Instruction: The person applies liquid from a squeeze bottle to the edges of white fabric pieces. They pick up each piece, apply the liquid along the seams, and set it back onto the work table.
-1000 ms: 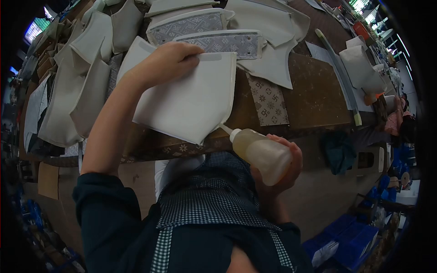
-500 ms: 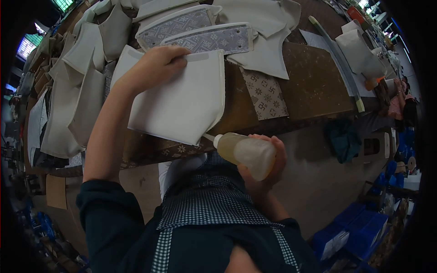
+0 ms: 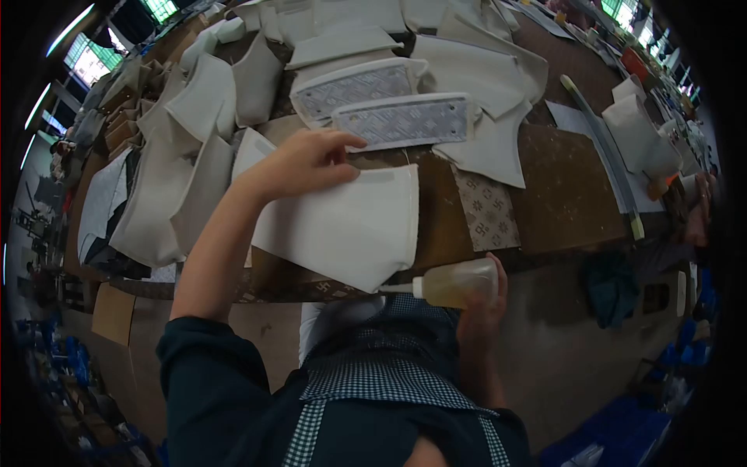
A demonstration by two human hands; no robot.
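Note:
A white, leather-like panel (image 3: 342, 226) lies at the near edge of the table. Over its far edge is my left hand (image 3: 315, 159), fingers apart and partly bent, with nothing visible in them. In my right hand (image 3: 490, 303) is a squeeze bottle (image 3: 463, 284) of pale yellowish liquid, tipped on its side. Its thin nozzle points left, with the tip at the panel's lower right corner; whether it touches cannot be seen. Just beyond the panel rest two padded pieces, one a grey patterned piece (image 3: 405, 121) with a white border.
Cream curved pieces (image 3: 156, 206) are piled on the left of the table, more white pieces (image 3: 490, 140) at the back. A long metal strip (image 3: 603, 148) lies on the right beside a brown board (image 3: 568, 187). Dark green cloth (image 3: 609, 288) hangs off the near right edge.
The view has tilted, so the table sits lower and further right. My left hand has loosened at the panel's far edge. The bottle has turned nearly level, its nozzle still by the near corner.

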